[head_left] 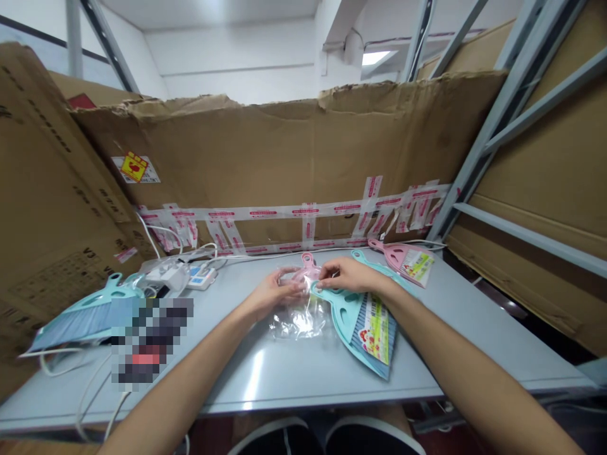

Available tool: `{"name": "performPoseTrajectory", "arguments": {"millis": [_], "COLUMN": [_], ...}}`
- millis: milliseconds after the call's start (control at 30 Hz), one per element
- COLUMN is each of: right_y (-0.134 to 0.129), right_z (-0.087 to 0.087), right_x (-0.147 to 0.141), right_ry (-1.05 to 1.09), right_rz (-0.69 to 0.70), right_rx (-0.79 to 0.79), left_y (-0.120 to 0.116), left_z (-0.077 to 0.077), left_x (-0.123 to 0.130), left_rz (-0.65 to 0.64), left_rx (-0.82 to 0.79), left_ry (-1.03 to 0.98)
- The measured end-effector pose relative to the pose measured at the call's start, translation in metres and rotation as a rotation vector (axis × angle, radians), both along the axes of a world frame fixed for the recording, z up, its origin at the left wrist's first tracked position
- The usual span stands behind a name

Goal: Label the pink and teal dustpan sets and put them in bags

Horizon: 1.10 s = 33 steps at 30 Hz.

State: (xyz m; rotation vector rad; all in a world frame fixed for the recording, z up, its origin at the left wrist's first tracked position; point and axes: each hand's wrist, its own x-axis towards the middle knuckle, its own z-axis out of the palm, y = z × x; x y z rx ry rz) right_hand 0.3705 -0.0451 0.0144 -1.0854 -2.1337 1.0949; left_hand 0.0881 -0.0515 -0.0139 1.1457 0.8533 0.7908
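Observation:
A clear plastic bag lies crumpled at the middle of the table, and my left hand is closed on its upper left side. My right hand pinches the handle end of a teal dustpan and brush set, right where it meets the bag. The set slants down to the right, with blue-grey bristles and a yellow-green label. Just behind the hands, a pink handle shows; its lower part is seen through the bag. Another teal handle is partly hidden behind my right hand and forearm.
A pink dustpan set lies at the back right. On the left are another teal set, white power strips with cables, and a blurred-out object. Cardboard walls the table's back; a metal rack stands right.

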Motion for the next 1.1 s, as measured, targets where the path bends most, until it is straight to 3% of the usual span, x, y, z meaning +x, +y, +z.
{"name": "performPoseTrajectory", "arguments": {"millis": [267, 400, 467, 600, 667, 733, 867, 933, 1100], "right_y": [-0.006, -0.005, 0.0, 0.021, 0.031, 0.035, 0.03, 0.026, 0.024], "right_z": [-0.003, 0.001, 0.003, 0.002, -0.002, -0.008, -0.016, -0.018, -0.018], "right_x": [-0.017, -0.008, 0.004, 0.028, 0.034, 0.033, 0.022, 0.017, 0.017], "right_ry": [-0.096, 0.011, 0.109, 0.39, 0.5, 0.577, 0.681, 0.713, 0.72], "right_rz": [0.006, 0.01, -0.104, -0.589, -0.727, -0.704, -0.424, -0.358, -0.364], "right_rx": [0.014, -0.052, -0.028, 0.166, 0.108, -0.087, -0.426, -0.47, -0.477], "left_y": [-0.009, -0.006, -0.002, 0.012, 0.019, 0.025, 0.032, 0.034, 0.036], "left_z": [-0.005, -0.003, 0.0, 0.007, 0.01, 0.014, 0.019, 0.02, 0.021], "left_x": [0.012, 0.008, 0.003, -0.012, -0.02, -0.026, -0.035, -0.038, -0.044], "left_rz": [-0.007, 0.035, 0.084, 0.261, 0.371, 0.462, 0.545, 0.538, 0.46], "left_rx": [-0.024, -0.053, -0.06, -0.034, -0.01, 0.006, 0.032, 0.034, -0.022], "left_ry": [0.089, 0.032, -0.009, -0.094, -0.153, -0.204, -0.232, -0.216, -0.168]}}
